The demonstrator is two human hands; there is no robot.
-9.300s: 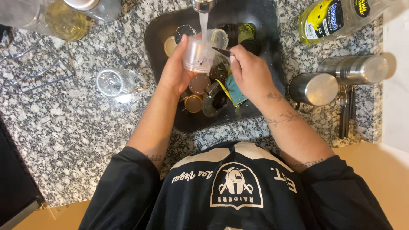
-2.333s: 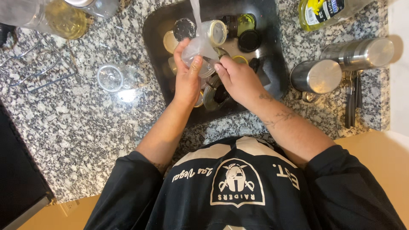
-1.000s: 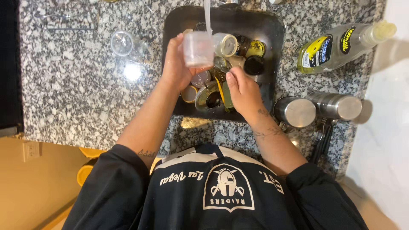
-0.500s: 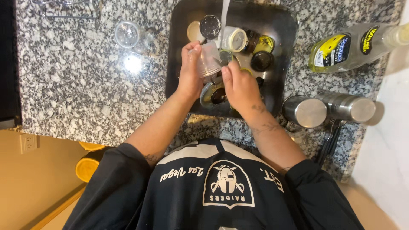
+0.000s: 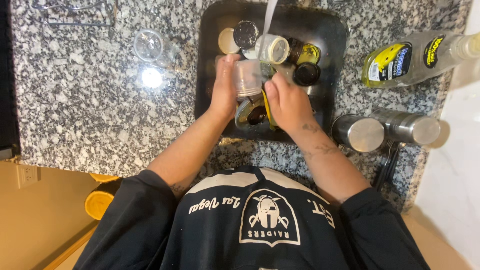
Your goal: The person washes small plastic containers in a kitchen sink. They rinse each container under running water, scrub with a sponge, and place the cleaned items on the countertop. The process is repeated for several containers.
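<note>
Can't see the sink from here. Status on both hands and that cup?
Left hand grips clear plastic cup over dark sink. Right hand at the cup's lower end. Water stream runs just beyond. Jars and lids crowd below.

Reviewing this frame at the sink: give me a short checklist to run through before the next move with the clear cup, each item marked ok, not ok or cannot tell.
1. Left hand has a firm hold on the clear plastic cup: ok, fingers wrap its side.
2. Right hand is at the cup: ok, fingertips meet its lower edge; whether it holds anything, cannot tell.
3. Water stream is running: ok, it falls just beyond the cup.
4. Room in the dark sink to set the cup down: not ok, jars and lids crowd the basin.
5. Dish soap bottle within reach: ok, lying on the counter to the right.
6. Cup is clean inside: cannot tell.
</note>
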